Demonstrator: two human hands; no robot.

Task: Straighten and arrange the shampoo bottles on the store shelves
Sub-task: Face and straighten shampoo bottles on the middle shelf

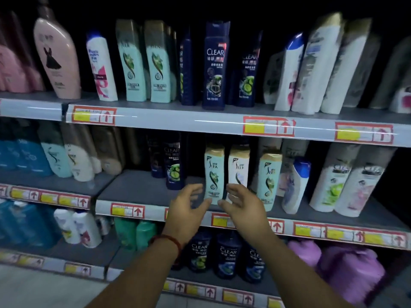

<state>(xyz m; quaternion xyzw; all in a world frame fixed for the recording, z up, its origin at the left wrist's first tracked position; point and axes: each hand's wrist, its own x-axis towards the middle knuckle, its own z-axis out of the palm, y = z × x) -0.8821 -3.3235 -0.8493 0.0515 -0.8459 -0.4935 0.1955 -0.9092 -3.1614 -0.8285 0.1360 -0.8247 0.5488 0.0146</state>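
Note:
On the middle shelf (142, 192) a mint-green shampoo bottle (214, 172) with a beige cap stands upright near the front edge. A white bottle (239, 167) of the same shape stands close on its right, and another mint bottle (268, 178) stands further right. My left hand (186, 207) hovers at the green bottle's lower left with fingers spread and loosely curled, holding nothing. My right hand (241, 205) is in front of the white bottle's base, fingers relaxed, also empty. Both hands flank the green bottle's foot; whether they touch it is unclear.
Dark blue Clear bottles (174, 165) stand left of my hands. The top shelf (178, 116) carries a pink bottle (58, 56), mint bottles and leaning white bottles (315, 70). A blue-capped white bottle (295, 185) leans on the middle shelf. Purple refill bags (351, 270) sit lower right.

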